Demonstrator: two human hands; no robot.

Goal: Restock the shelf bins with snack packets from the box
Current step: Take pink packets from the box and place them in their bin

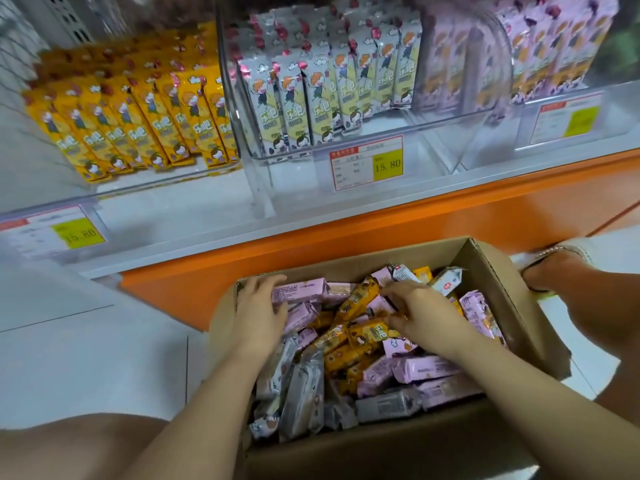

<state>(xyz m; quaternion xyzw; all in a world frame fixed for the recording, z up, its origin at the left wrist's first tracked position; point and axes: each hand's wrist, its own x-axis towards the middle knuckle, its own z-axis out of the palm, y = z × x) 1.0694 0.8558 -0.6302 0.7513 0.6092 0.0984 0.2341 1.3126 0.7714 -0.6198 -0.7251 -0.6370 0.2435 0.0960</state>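
Box (486, 268) full of mixed snack packets (426, 368), clear bins (294, 178) holding upright rows

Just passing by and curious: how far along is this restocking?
Partly done, it seems. The shelf bins already hold rows of yellow packets, white packets and pink packets, with bare space in front. In hand: the left hand rests on a pink packet in the box, the right hand reaches among yellow ones. Left: the box is heaped with mixed packets.
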